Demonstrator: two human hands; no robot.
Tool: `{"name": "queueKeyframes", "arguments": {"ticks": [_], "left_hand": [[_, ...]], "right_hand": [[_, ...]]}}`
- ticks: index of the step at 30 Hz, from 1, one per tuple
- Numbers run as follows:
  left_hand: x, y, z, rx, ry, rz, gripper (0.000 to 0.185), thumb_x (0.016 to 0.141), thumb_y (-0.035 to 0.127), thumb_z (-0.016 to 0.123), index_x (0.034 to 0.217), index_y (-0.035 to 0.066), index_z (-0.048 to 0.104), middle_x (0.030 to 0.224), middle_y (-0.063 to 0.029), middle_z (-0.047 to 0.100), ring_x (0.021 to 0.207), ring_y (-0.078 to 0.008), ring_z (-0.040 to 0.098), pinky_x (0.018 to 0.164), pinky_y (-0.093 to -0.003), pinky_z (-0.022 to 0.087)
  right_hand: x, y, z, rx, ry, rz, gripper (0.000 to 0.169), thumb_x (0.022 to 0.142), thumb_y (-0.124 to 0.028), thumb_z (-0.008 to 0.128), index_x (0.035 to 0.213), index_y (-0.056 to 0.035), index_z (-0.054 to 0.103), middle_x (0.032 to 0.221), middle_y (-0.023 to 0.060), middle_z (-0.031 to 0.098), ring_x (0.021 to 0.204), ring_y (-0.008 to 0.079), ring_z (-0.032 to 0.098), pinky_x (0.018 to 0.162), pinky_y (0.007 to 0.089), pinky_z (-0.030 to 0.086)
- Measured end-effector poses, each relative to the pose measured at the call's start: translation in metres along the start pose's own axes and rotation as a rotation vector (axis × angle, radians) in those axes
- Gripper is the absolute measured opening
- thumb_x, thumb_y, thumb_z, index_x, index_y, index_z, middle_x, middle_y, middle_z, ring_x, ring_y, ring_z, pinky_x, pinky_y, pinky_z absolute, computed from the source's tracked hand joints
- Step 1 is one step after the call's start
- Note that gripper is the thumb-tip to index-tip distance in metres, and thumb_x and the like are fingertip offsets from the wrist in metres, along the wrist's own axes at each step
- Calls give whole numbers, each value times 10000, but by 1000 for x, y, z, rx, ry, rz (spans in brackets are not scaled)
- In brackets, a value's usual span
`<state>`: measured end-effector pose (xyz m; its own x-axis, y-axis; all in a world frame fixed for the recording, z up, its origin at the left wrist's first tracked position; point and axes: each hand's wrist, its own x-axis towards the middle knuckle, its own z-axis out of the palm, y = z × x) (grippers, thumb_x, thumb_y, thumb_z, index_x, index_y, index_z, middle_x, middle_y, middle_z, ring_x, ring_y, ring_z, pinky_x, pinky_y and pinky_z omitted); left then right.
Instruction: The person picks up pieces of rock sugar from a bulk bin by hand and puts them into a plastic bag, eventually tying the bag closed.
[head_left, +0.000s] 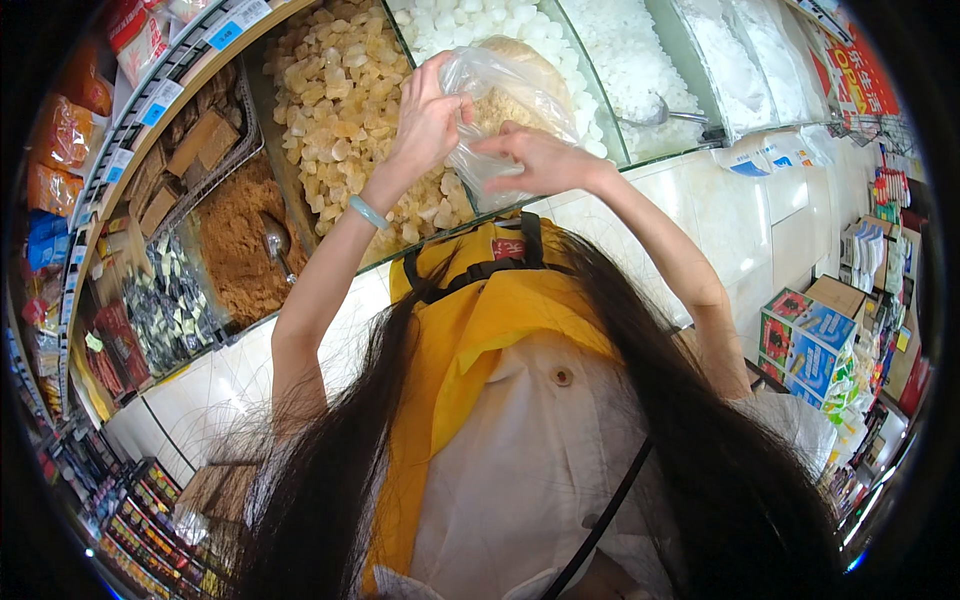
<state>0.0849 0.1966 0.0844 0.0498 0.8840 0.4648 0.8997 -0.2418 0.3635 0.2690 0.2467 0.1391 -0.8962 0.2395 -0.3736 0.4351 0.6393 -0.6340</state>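
A clear plastic bag (551, 79) with pale yellow granules (504, 110) in its lower part lies over a bin of white lump sugar (450, 22). My left hand (431, 112), with a pale green bangle at the wrist, grips the gathered plastic on the bag's left side. Across the near side of the bag reaches my right hand (541, 159), slightly blurred. Its thumb and index finger are spread apart against the loose plastic. Amber rock sugar (337, 112) fills the bin just left of the bag.
Glass dividers separate the bins. A metal scoop (660, 112) rests in white crystals (634, 67); another scoop (276, 240) sits in brown sugar (236, 247). Brown sugar slabs (202, 142) fill a basket at left. Stacked cartons (806, 341) stand at right. My yellow apron (517, 300) meets the counter's edge.
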Motion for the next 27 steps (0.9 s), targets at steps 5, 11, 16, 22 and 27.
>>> {"name": "queueKeyframes", "arguments": {"ticks": [5, 11, 16, 22, 27], "left_hand": [[14, 5, 2, 178, -285, -180, 542, 655, -46, 489, 1171, 105, 562, 1212, -234, 420, 940, -330, 552, 904, -455, 355], [23, 7, -14, 55, -460, -354, 593, 651, 1, 526, 1235, 107, 511, 1152, -276, 461, 708, -319, 624, 738, -405, 489], [29, 6, -20, -67, -526, -411, 639, 647, 26, 534, 1274, 126, 468, 1204, -313, 423, 717, -311, 627, 712, -378, 512], [25, -3, -19, -91, -536, -368, 669, 643, 37, 521, 1300, 131, 435, 1296, -341, 325, 673, -286, 626, 702, -365, 512], [35, 12, -35, -141, -680, -421, 692, 634, 41, 508, 1314, 126, 414, 1318, -358, 274, 654, -274, 629, 735, -379, 504]], "right_hand": [[32, 51, 1, 49, 464, -61, 392, 897, -174, 395, 1272, -62, 425, 942, 180, 597, 846, 303, 577, 808, 386, 448], [43, 45, -37, -30, 366, 129, 464, 782, -2, 437, 1243, -49, 442, 1023, 149, 599, 1009, 284, 559, 862, 334, 442], [47, 58, -7, -333, 591, -260, 379, 774, 38, 488, 1148, -14, 524, 1183, 146, 512, 1086, 297, 498, 922, 345, 409], [13, 43, 2, -298, 229, -156, 385, 735, 72, 481, 1109, 5, 538, 1230, 156, 470, 1081, 319, 488, 929, 356, 393], [-13, 57, -9, -436, 334, -89, 376, 725, 75, 483, 1086, -6, 548, 1185, 156, 516, 1056, 323, 499, 906, 359, 405]]}}
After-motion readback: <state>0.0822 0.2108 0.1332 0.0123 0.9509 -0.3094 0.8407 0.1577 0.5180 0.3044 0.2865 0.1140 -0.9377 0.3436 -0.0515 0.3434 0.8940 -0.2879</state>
